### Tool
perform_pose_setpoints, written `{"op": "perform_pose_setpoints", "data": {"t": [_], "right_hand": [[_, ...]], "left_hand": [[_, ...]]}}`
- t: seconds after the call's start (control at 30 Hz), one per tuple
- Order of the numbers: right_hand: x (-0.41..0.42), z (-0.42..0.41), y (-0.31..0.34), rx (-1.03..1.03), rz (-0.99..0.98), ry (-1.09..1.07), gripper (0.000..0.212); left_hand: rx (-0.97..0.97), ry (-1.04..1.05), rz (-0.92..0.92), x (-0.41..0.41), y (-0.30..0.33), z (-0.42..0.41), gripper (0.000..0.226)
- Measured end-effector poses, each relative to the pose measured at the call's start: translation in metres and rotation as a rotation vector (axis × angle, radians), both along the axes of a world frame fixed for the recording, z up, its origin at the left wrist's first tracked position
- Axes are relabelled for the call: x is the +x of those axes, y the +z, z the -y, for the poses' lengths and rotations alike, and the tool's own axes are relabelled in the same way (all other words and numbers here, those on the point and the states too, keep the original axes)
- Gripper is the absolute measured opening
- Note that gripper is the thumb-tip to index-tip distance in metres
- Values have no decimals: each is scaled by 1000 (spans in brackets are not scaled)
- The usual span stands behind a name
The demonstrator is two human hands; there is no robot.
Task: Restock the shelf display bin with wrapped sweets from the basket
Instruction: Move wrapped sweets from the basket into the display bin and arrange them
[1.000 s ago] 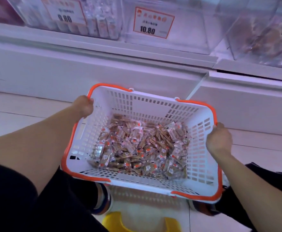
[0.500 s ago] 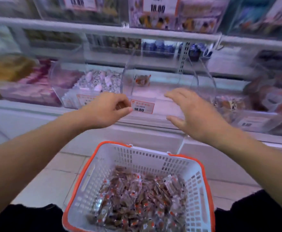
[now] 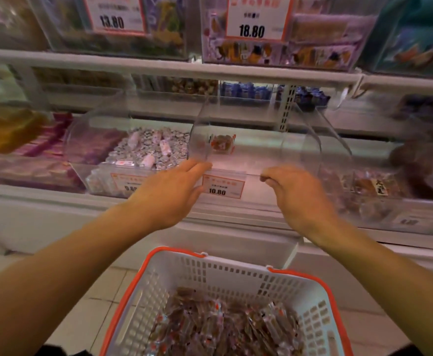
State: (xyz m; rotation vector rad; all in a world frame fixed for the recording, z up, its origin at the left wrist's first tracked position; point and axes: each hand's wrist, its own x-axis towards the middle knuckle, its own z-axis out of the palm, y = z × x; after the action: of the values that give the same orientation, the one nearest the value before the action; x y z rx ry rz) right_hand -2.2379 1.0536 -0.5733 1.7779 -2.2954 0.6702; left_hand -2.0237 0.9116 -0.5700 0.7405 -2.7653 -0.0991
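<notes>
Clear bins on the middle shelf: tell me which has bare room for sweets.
The 10.80 bin between both hands is nearly bare, holding one packet at the back. The bin of white sweets on its left is crowded.

basket with sweets below; bin on shelf ahead.

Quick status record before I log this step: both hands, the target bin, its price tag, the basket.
left hand: open, fingers at the front edge of the clear bin, holding nothing
right hand: fingers curled at the bin's front edge; grip unclear
clear bin: almost empty, a few sweets at the back
price tag: reads 10.80, on the bin front
basket: white with orange rim, below the hands
wrapped sweets: heaped in the basket
</notes>
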Motion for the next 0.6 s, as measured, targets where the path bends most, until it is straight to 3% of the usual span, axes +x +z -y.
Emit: {"op": "perform_pose_setpoints", "data": {"t": [0.17,0.33,0.5,0.6], "right_hand": [[6,-12,21,-47,72,47,20],[24,-44,14,-29,54,107,16],[34,-51,9,-15,29,94,20],[41,-55,11,-54,-86,61,26]], "left_hand": [[3,1,-112,-4,14,3,34],[-13,-84,-66,13,15,-18,20],[26,-64,-78,18,8,-30,20],[4,-28,-112,21,10,-35,31]]}}
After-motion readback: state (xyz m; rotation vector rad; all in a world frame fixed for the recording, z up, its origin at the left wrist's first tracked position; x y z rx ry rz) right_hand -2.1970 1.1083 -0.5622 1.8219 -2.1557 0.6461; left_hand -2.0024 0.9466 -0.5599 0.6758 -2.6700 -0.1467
